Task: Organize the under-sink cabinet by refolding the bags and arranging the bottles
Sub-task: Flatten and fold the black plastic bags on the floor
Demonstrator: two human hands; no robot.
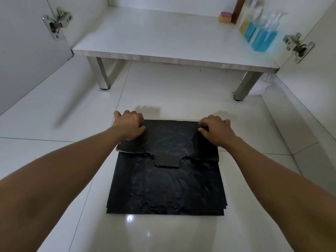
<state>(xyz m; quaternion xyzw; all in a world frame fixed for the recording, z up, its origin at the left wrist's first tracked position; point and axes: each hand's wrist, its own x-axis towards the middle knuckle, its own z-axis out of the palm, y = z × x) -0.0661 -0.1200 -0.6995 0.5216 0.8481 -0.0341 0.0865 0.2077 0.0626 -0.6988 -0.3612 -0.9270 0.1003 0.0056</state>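
A black plastic bag (pixel 166 186) lies flat on the white tiled floor in front of the cabinet, its handle end folded over toward me. My left hand (pixel 130 125) pinches the far left corner of the fold. At the far right corner my right hand (pixel 215 130) grips the same fold. Inside the cabinet, at the right of the shelf (pixel 145 37), stand two bottles of blue liquid (pixel 264 38) and a bottle of yellowish liquid (pixel 245 24).
A yellow and pink sponge (pixel 225 17) sits at the shelf's back right, beside a brown upright post. Both cabinet doors hang open, with hinges at the left (pixel 56 22) and right (pixel 298 46). A white bag (pixel 263 84) is tucked under the shelf's right leg.
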